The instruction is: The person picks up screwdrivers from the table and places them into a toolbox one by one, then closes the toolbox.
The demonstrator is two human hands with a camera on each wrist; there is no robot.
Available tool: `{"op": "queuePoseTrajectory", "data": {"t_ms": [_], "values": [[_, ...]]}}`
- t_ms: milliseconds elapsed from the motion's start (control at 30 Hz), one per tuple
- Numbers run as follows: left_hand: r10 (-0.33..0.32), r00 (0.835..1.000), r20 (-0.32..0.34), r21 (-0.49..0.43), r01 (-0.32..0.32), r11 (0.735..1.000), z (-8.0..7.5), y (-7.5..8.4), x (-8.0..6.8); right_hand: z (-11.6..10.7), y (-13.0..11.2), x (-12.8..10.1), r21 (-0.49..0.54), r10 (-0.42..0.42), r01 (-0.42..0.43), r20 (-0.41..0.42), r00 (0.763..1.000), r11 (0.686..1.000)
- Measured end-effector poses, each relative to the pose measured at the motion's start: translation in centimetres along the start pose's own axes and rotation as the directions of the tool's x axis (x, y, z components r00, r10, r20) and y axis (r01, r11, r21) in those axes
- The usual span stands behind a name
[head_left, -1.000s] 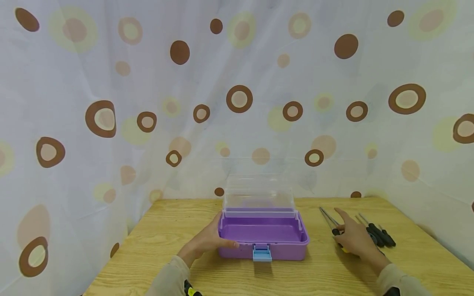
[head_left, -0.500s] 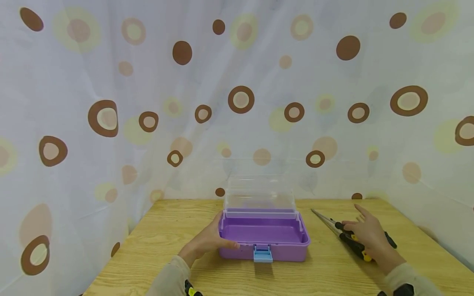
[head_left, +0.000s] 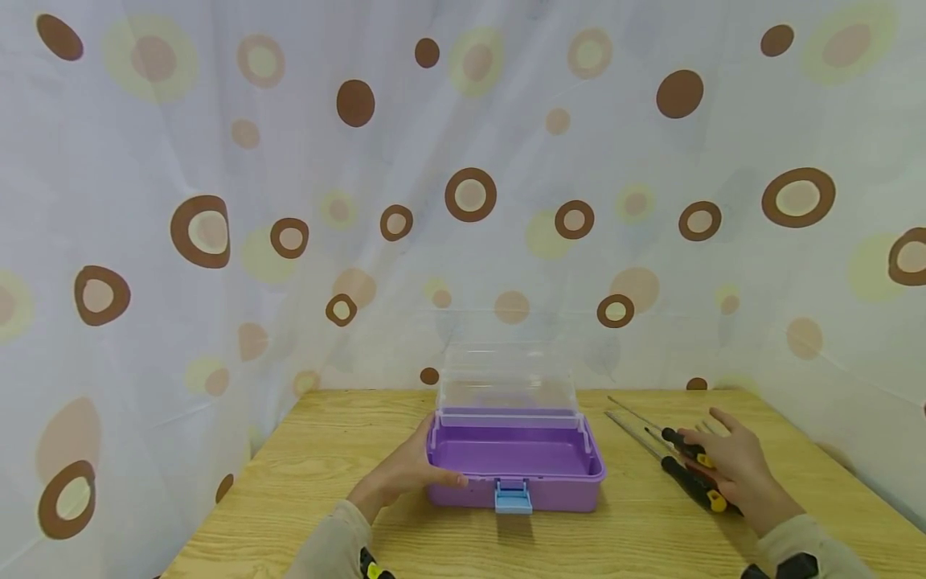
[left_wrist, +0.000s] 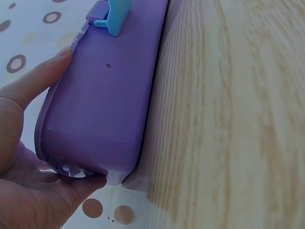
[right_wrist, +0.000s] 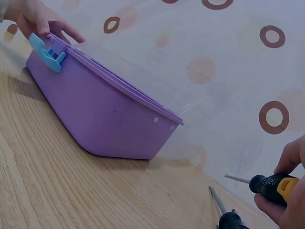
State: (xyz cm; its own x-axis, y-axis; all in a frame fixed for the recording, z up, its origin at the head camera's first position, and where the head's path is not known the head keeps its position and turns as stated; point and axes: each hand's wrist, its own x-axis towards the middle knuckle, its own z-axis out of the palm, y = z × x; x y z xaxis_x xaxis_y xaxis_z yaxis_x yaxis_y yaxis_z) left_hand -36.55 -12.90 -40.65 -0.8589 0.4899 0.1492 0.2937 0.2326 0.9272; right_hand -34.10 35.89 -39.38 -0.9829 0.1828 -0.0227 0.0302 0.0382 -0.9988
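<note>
A purple toolbox (head_left: 514, 494) stands on the table with its clear lid (head_left: 506, 378) raised and its light blue latch (head_left: 513, 497) hanging down in front. The inside shows bare in the head view. My left hand (head_left: 401, 470) grips the box's left end, thumb over the front rim (left_wrist: 45, 78). To the right of the box, my right hand (head_left: 741, 470) pinches the black and yellow handle of a screwdriver (right_wrist: 271, 187) between thumb and finger. Below it lies a second, longer screwdriver (head_left: 690, 482), its shaft pointing toward the back left. A thin shaft shows between the two, its handle hidden by the hand.
The wood-grain table (head_left: 304, 482) reaches back to a white curtain (head_left: 405, 281) with brown and cream circles. That curtain also closes in both sides. The raised lid stands close before the curtain.
My right hand has shifted right and pinches one screwdriver, which has come apart from the longer one beside it. Black handles seen farther right earlier are now out of sight. My left hand stays put.
</note>
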Motion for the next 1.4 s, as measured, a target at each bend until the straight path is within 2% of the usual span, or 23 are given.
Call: {"op": "queuePoseTrajectory", "data": {"t_ms": [133,233,333,433,567,667,833,1067,1167,1300,1400], "values": [[-0.001,1.0,0.001,-0.009,0.001,1.0,-0.1,0.0,0.0,0.0,0.0,0.1,-0.007,-0.009,0.009,-0.04,0.999,1.0],[-0.004,1.0,-0.001,-0.006,0.004,1.0,-0.1,0.0,0.0,-0.3,-0.3,0.1,0.088,-0.012,0.013,-0.021,1.0,0.996],[-0.004,1.0,-0.005,-0.001,0.004,1.0,-0.1,-0.1,0.0,-0.7,-0.7,0.0,0.202,0.001,-0.004,0.018,1.0,0.979],[-0.002,1.0,-0.006,0.0,0.002,1.0,-0.1,-0.1,0.1,-0.9,-1.1,-0.1,0.307,0.019,-0.038,0.067,0.998,0.951],[0.0,1.0,-0.004,0.003,0.0,1.0,0.0,-0.2,0.1,-1.3,-1.3,-0.2,0.454,0.038,-0.096,0.136,0.99,0.886],[0.002,1.0,-0.002,0.003,-0.002,1.0,0.0,-0.3,0.1,-1.4,-1.3,-0.1,0.531,0.014,-0.111,0.184,0.983,0.84],[0.006,1.0,0.0,-0.002,-0.006,1.0,-0.1,-0.2,0.0,-1.4,-1.0,0.1,0.582,-0.069,-0.095,0.254,0.965,0.808],[0.007,1.0,-0.005,0.003,-0.007,1.0,-0.1,-0.2,0.0,-1.3,-1.4,0.2,0.576,-0.142,-0.061,0.302,0.943,0.815],[0.005,1.0,-0.009,0.006,-0.005,1.0,-0.1,-0.2,0.0,-1.3,-1.6,0.0,0.608,-0.186,-0.074,0.353,0.917,0.79],[0.004,1.0,-0.006,0.004,-0.004,1.0,-0.2,-0.2,0.0,-1.2,-1.8,-0.1,0.648,-0.247,-0.107,0.431,0.868,0.754],[0.006,1.0,-0.005,0.006,-0.006,1.0,-0.2,-0.2,0.0,-1.1,-1.9,-0.2,0.641,-0.275,-0.11,0.469,0.839,0.759]]}}
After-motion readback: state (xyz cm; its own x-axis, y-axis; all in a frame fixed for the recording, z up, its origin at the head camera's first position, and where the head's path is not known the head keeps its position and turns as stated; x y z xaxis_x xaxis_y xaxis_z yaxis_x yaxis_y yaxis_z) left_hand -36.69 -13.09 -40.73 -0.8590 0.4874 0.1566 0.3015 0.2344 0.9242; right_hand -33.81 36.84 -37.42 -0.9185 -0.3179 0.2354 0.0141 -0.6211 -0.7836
